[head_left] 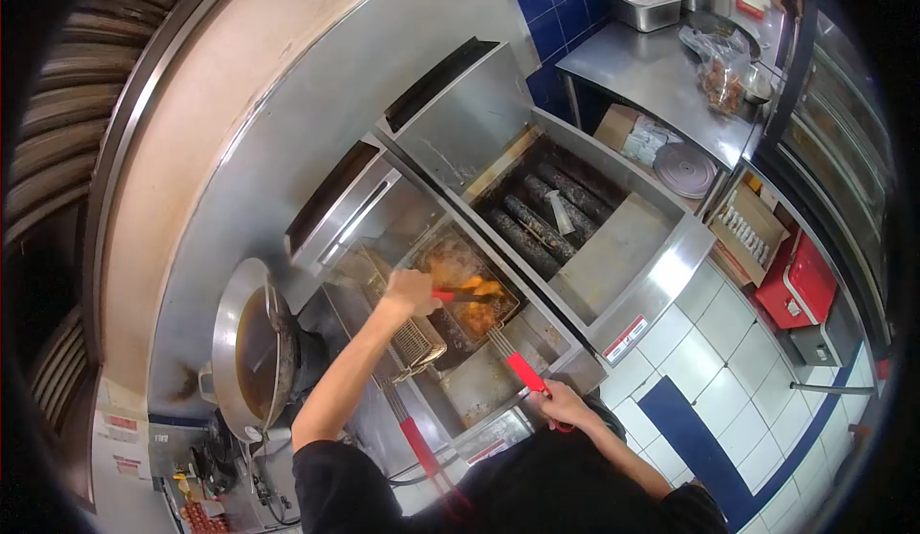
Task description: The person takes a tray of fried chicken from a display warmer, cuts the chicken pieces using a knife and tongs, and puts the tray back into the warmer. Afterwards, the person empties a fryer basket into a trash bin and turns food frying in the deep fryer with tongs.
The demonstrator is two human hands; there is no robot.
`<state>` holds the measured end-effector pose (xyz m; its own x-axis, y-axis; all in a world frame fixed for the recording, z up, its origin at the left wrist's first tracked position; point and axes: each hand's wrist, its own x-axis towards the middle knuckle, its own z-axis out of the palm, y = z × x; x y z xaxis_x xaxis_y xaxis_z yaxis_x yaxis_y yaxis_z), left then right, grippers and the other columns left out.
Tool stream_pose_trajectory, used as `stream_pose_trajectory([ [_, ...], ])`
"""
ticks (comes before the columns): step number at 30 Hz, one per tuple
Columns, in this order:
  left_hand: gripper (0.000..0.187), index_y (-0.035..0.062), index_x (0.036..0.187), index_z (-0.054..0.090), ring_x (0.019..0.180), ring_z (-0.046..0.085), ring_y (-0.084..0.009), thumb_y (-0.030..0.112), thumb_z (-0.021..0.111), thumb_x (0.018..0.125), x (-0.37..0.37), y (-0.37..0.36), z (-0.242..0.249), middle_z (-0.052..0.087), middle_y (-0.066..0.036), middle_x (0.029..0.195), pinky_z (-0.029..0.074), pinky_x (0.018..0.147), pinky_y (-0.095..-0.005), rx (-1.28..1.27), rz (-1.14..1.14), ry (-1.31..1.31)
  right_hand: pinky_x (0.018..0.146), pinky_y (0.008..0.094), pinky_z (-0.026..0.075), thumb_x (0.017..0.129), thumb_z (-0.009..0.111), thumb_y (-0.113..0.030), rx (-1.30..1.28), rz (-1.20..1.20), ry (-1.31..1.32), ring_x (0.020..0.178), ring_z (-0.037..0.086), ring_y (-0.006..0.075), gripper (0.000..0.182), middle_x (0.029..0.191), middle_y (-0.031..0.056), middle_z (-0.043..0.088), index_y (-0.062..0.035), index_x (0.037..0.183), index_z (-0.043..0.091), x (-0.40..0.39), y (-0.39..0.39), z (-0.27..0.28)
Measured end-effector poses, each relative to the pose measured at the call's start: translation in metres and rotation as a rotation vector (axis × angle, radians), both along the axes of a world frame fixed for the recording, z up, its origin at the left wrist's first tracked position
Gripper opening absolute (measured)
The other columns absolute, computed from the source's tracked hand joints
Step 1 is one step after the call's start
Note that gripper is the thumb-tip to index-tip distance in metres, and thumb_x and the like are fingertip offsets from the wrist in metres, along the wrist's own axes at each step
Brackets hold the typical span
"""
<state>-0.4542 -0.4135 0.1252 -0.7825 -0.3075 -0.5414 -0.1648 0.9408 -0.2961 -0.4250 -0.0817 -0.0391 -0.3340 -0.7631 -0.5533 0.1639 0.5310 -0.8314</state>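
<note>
My left hand (410, 291) is closed on the red handle of dark-tipped tongs (467, 295), whose tips are at orange-brown fried food (479, 313) in a wire basket (511, 296) in the fryer. My right hand (563, 406) is wrapped round the red handle (526, 372) of that basket, at the fryer's front edge. To the left sits a second wire basket (418, 344), with nothing visible in it; its red handle (419, 444) points toward my body.
A wok of dark liquid (256, 352) stands at the left. Right of the fryer is an open well with dark tubes (546, 210). A steel table (640, 72) at the upper right holds a metal pan (644, 7) and a plastic bag of food (721, 81). A red cooler (803, 283) stands below.
</note>
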Motion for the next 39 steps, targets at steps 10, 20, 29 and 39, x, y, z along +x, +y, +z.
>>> stream_pose_trajectory([
  [10, 0.051, 0.0090, 0.098, 0.069, 0.096, 0.066, -0.0312, 0.054, 0.065, 0.074, 0.021, -0.022, 0.033, 0.069, -0.015, 0.097, 0.052, 0.082, -0.0415, -0.044, 0.185, -0.004, 0.047, 0.0351, 0.051, 0.094, 0.052, -0.027, 0.044, 0.004, 0.022, 0.046, 0.064, 0.0212, 0.029, 0.061, 0.0091, 0.063, -0.0037, 0.111, 0.053, 0.010, -0.005, 0.005],
  [20, 0.064, 0.0063, 0.107, 0.069, 0.114, 0.059, -0.0294, 0.062, 0.060, 0.077, -0.043, -0.062, -0.081, 0.062, -0.016, 0.121, 0.046, 0.095, -0.0389, 0.082, 0.476, -0.028, 0.066, 0.0472, 0.052, 0.091, 0.056, -0.036, 0.070, -0.029, 0.216, 0.069, 0.067, 0.0364, 0.036, 0.076, 0.0211, 0.066, -0.0015, 0.098, 0.057, 0.027, -0.019, 0.019],
  [29, 0.053, 0.0131, 0.125, 0.061, 0.124, 0.052, -0.0256, 0.045, 0.059, 0.083, -0.047, -0.034, -0.097, 0.055, -0.011, 0.134, 0.043, 0.101, -0.0384, 0.022, 0.517, -0.069, 0.074, 0.0513, 0.049, 0.089, 0.057, -0.037, 0.008, -0.061, 0.145, 0.083, 0.064, 0.0427, 0.037, 0.084, 0.0244, 0.066, -0.0017, 0.101, 0.058, 0.039, -0.019, -0.019],
  [39, 0.052, 0.0021, 0.108, 0.067, 0.107, 0.062, -0.0347, 0.046, 0.061, 0.082, 0.018, -0.049, -0.008, 0.065, -0.020, 0.113, 0.050, 0.090, -0.0423, 0.054, 0.471, 0.076, 0.046, 0.0366, 0.050, 0.092, 0.056, -0.024, -0.033, -0.050, -0.076, 0.045, 0.063, 0.0211, 0.025, 0.063, 0.0120, 0.063, -0.0028, 0.105, 0.055, 0.013, -0.002, 0.005],
])
